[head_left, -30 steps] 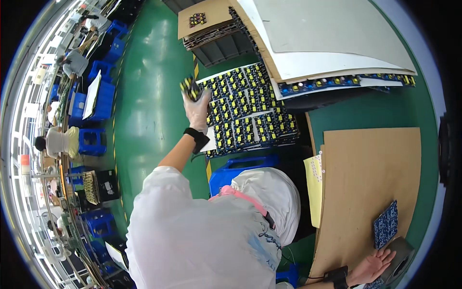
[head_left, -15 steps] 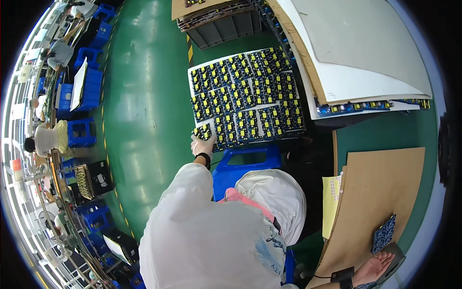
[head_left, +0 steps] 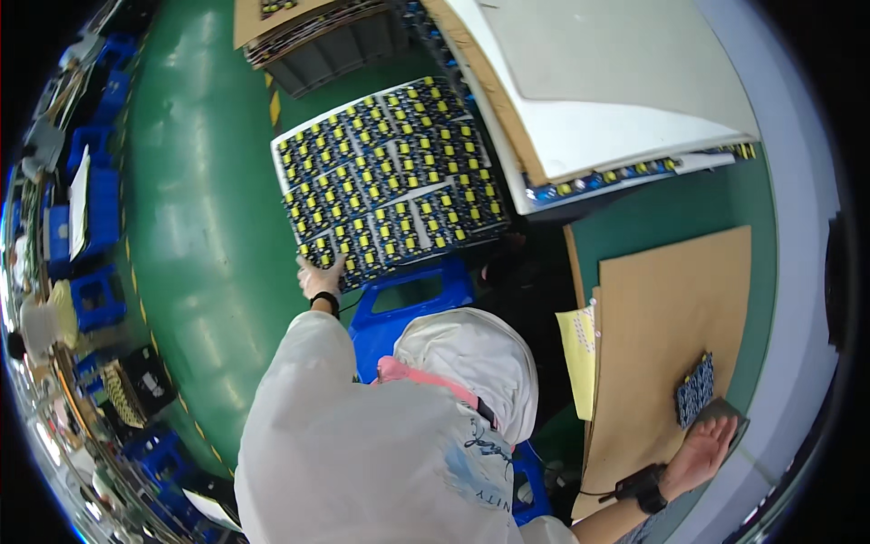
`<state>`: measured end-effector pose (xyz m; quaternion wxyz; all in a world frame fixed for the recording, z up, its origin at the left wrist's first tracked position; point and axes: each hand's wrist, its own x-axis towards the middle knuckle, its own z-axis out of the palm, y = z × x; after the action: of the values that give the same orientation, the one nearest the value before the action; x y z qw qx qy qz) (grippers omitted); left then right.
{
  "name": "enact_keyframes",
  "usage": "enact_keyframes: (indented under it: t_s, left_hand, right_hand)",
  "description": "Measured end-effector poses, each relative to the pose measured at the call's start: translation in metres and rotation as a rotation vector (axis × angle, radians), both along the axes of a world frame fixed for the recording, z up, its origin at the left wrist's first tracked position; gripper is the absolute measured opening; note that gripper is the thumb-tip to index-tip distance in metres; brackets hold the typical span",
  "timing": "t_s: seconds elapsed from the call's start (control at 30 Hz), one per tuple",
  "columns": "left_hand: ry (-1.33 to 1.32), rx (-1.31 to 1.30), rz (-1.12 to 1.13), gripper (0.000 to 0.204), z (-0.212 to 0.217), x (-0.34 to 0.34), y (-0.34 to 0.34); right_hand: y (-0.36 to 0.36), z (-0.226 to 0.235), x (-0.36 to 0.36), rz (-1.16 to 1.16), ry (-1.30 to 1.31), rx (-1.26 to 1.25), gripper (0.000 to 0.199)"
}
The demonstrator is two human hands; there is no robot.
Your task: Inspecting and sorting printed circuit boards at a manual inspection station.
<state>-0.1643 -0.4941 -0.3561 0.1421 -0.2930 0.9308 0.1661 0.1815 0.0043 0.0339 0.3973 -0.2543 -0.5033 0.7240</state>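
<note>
Left hand: the left hand [head_left: 319, 275] reaches out over the green floor [head_left: 199, 236] to the near corner of the tray of parts [head_left: 390, 186]; its fingers curl onto that corner, but what they pinch is too small to tell.
Tray of parts: a flat white sheet packed with rows of small dark blocks, each with yellow caps, split into panels by pale gaps; it sits above a blue crate [head_left: 412, 295], tilted to the view.
Right hand: the right hand [head_left: 702, 449] lies flat, fingers spread, on a grey pad [head_left: 725, 419] at the edge of the brown cardboard sheet [head_left: 671, 335].
Small board: a dark blue board [head_left: 694, 390] studded with small parts lies just beside that hand on the cardboard.
Nearby: a white foam sheet [head_left: 598, 100] covers another stack of like parts.
</note>
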Motion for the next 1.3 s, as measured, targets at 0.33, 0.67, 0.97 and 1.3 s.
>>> enact_keyframes:
  t_s: [0.33, 0.67, 0.97, 1.3]
  left_hand:
    - [-0.123, 0.0, -0.062, 0.098, 0.002, -0.012, -0.002]
    - [1.053, 0.741, -0.437, 0.02, 0.166, -0.086, 0.14]
    - [1.235, 0.169, -1.378, 0.033, 0.396, -0.096, 0.238]
    - [0.875, 0.104, -1.655, 0.033, 0.394, -0.123, 0.236]
  right_hand:
    - [-0.026, 0.008, -0.054, -0.005, -0.243, 0.126, 0.03]
    - [-0.084, 0.039, -0.238, 0.444, -0.458, 1.236, 0.038]
    - [-0.103, 0.008, -0.221, 0.661, -0.402, 1.092, 0.036]
    - [-0.079, -0.012, -0.169, 0.536, -0.413, 0.826, 0.024]
